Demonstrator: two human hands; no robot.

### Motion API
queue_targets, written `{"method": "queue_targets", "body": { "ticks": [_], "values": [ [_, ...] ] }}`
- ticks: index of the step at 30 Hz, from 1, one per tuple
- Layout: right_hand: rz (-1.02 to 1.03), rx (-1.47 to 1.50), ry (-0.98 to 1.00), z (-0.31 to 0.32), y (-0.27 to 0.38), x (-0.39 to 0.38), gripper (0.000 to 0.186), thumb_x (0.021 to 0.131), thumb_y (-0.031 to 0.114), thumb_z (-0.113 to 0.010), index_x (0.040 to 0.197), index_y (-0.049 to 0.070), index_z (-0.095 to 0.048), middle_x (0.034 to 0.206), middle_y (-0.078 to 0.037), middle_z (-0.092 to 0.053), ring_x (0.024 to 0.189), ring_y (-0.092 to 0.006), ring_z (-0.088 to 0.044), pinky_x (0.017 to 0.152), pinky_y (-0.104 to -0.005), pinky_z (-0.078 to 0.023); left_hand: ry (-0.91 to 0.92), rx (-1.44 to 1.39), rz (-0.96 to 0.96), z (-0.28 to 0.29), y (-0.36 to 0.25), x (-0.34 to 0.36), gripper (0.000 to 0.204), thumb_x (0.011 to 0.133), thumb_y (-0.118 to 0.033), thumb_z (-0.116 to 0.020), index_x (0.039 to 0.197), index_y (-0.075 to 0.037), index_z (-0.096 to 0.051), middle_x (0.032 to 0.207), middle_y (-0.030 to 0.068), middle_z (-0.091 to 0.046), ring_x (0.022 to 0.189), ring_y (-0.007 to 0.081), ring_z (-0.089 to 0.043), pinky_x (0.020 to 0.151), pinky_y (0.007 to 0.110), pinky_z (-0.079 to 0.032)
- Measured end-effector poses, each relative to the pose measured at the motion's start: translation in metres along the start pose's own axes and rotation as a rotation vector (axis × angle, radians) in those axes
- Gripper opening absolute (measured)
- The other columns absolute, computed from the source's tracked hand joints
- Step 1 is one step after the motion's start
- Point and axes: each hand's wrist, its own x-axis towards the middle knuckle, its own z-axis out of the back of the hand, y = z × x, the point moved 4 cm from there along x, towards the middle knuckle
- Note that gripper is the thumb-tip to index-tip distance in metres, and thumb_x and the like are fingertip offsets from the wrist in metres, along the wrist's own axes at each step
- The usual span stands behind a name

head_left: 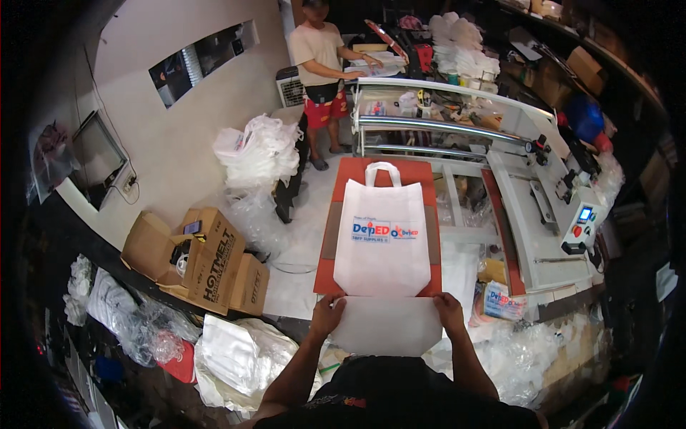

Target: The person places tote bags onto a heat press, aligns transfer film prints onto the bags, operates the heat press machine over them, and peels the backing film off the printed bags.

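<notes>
A white non-woven tote bag (382, 261) with a blue and red print lies flat on the red platen (329, 222) of a heat press, its handle loop toward the far end. At the platen's near edge, my left hand (329, 311) grips the left corner of a blank white sheet (386, 329), and my right hand (448, 309) grips its right corner. The sheet is held just below the bag's bottom edge; whether the two touch I cannot tell.
The press frame with rollers and control box (580, 225) spans the right. Cardboard boxes (175, 268) stand left, bag stacks (254, 150) behind them. Plastic-wrapped bundles (243, 365) lie along the near side. A person (318, 61) stands at the back, hands on flat material.
</notes>
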Motion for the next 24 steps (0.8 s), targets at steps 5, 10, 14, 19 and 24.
{"method": "queue_targets", "body": {
  "ticks": [5,10,14,19,24],
  "values": [
    [-0.040,0.024,0.007,-0.002,0.012,-0.003,0.023,0.091,0.017,-0.059,0.107,0.001,-0.067,0.088,-0.004,-0.067,0.080,-0.0108,-0.059,0.073,-0.0258,-0.047,-0.019,0.000,-0.003,0.000,0.007,0.002,0.036,0.088,-0.030,-0.064,0.113,-0.004,-0.067,0.106,0.0187,-0.069,0.103,0.0306,-0.065,0.090,0.037,-0.050],
    [-0.053,0.074,0.005,-0.004,0.012,-0.003,0.023,0.092,0.017,-0.059,0.107,0.002,-0.067,0.087,-0.003,-0.066,0.079,-0.0102,-0.059,0.073,-0.0254,-0.047,-0.013,-0.006,-0.022,0.001,0.004,0.003,0.035,0.089,-0.029,-0.064,0.112,-0.003,-0.067,0.107,0.0192,-0.069,0.104,0.0309,-0.065,0.090,0.037,-0.050],
    [-0.053,0.050,-0.002,-0.003,-0.002,0.002,0.022,0.092,0.018,-0.059,0.107,0.002,-0.067,0.087,-0.003,-0.066,0.079,-0.0095,-0.059,0.072,-0.0249,-0.047,-0.013,0.003,-0.032,0.003,-0.003,0.002,0.035,0.089,-0.029,-0.064,0.112,-0.003,-0.067,0.107,0.0191,-0.069,0.104,0.0308,-0.065,0.090,0.037,-0.049],
    [-0.024,0.038,-0.001,-0.002,0.005,0.001,0.022,0.093,0.018,-0.059,0.106,0.003,-0.067,0.087,-0.003,-0.066,0.078,-0.0093,-0.058,0.072,-0.0246,-0.047,-0.016,0.018,-0.026,0.006,-0.013,-0.001,0.033,0.089,-0.027,-0.064,0.111,-0.002,-0.067,0.106,0.0184,-0.069,0.103,0.0300,-0.065,0.091,0.037,-0.049],
    [-0.041,0.057,0.006,-0.002,0.007,0.002,0.022,0.092,0.018,-0.059,0.106,0.002,-0.067,0.087,-0.003,-0.066,0.077,-0.0098,-0.058,0.072,-0.0251,-0.047,-0.013,-0.034,-0.034,0.003,-0.006,0.001,0.032,0.088,-0.026,-0.064,0.110,-0.002,-0.068,0.106,0.0175,-0.069,0.104,0.0286,-0.065,0.091,0.036,-0.049]
  ]
}}
